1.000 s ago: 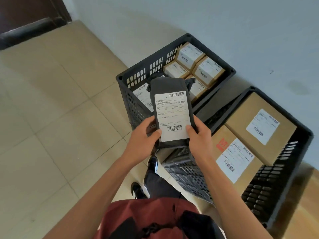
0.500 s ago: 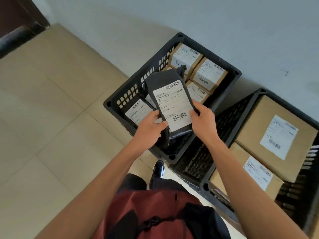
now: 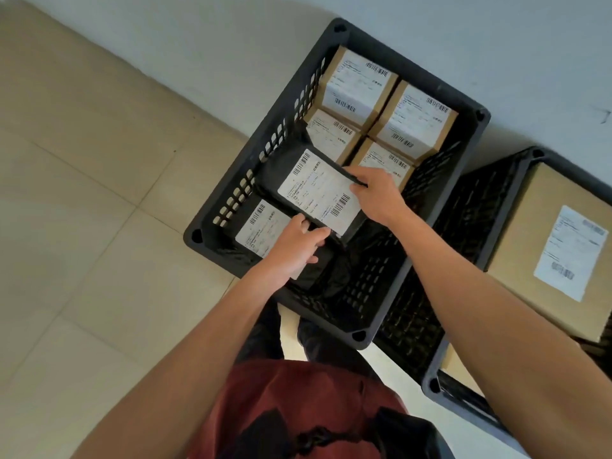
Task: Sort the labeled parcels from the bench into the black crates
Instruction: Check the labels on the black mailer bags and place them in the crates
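A black bag parcel (image 3: 318, 190) with a white barcode label lies tilted inside the left black crate (image 3: 390, 61). My left hand (image 3: 294, 250) grips its near edge and my right hand (image 3: 377, 193) pinches its right edge. Under it lies another black labeled bag (image 3: 261, 226). Several small cardboard boxes (image 3: 357, 84) with labels fill the far end of this crate. The right black crate (image 3: 440, 385) holds a large cardboard box (image 3: 546, 246) with a white label.
Both crates stand on a beige tiled floor (image 3: 99, 193) against a pale wall (image 3: 231, 34). My red shirt and a dark strap bag (image 3: 298, 412) fill the bottom of the view. Open floor lies to the left.
Both hands have lowered the black bag parcel from above the crate down into it, onto the other black bag. The view has tipped further down over the left crate.
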The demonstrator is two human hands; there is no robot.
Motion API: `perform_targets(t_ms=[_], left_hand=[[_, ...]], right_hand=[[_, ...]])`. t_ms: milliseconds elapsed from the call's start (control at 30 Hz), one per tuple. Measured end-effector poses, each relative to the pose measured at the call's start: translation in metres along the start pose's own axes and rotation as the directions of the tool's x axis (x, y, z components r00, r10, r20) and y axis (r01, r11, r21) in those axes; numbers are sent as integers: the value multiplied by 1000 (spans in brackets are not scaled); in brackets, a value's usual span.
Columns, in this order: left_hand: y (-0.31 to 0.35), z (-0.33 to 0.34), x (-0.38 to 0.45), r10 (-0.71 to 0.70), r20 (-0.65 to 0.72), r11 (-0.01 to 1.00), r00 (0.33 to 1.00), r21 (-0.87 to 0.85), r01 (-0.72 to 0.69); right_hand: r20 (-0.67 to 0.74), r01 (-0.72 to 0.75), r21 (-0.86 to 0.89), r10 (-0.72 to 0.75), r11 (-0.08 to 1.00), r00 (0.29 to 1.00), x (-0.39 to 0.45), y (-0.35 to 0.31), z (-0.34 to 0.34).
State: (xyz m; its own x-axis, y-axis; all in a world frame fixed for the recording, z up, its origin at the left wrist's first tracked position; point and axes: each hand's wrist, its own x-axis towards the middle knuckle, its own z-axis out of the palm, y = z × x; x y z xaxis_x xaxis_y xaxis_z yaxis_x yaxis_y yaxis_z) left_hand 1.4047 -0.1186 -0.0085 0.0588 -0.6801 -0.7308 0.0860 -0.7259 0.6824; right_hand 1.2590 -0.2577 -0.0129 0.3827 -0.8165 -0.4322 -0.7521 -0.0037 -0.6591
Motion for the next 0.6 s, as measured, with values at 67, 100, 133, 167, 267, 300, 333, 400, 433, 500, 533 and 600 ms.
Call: perform_targets(t_ms=[67, 100, 133, 167, 267, 300, 333, 400, 433, 500, 533, 600], left_hand=[[0, -7, 9, -26, 9, 1000, 1000, 18, 26], [0, -11, 13, -38, 17, 999, 999, 22, 38], [1, -13, 16, -44, 31, 999, 999, 29, 43], [3, -15, 18, -46, 47, 998, 998, 46, 44], [10, -21, 21, -57, 96, 987, 994, 156, 42], [14, -25, 20, -60, 98, 974, 993, 225, 37], [16, -30, 18, -49, 81, 953, 995, 302, 22], [19, -44, 15, 41, 6, 902, 999, 429, -39], [22, -51, 13, 122, -39, 872, 992, 481, -88], [32, -62, 12, 346, -78, 749, 935, 623, -225], [36, -67, 16, 455, -49, 651, 889, 700, -294], [43, -73, 34, 586, 70, 432, 807, 816, -384]], right_hand=[[11, -23, -27, 23, 999, 1000, 13, 2, 7], [12, -35, -27, 36, 999, 999, 18, 3, 10], [10, -48, -26, 48, 999, 999, 22, 5, 13], [3, -55, -29, 56, 998, 998, 26, 8, 15], [-12, -69, -22, 69, 997, 998, 34, 14, 18], [-14, -74, -16, 74, 997, 997, 35, 15, 20], [-21, -88, 3, 88, 996, 996, 35, 16, 21], [-59, -124, 68, 128, 990, 990, 32, 16, 25], [-97, -124, 82, 132, 989, 987, 26, 16, 27], [-219, -54, -4, 52, 999, 974, 8, 17, 33], [-276, -9, -89, -16, 996, 961, -4, 19, 38], [-331, 40, -213, -110, 976, 937, -27, 22, 50]])
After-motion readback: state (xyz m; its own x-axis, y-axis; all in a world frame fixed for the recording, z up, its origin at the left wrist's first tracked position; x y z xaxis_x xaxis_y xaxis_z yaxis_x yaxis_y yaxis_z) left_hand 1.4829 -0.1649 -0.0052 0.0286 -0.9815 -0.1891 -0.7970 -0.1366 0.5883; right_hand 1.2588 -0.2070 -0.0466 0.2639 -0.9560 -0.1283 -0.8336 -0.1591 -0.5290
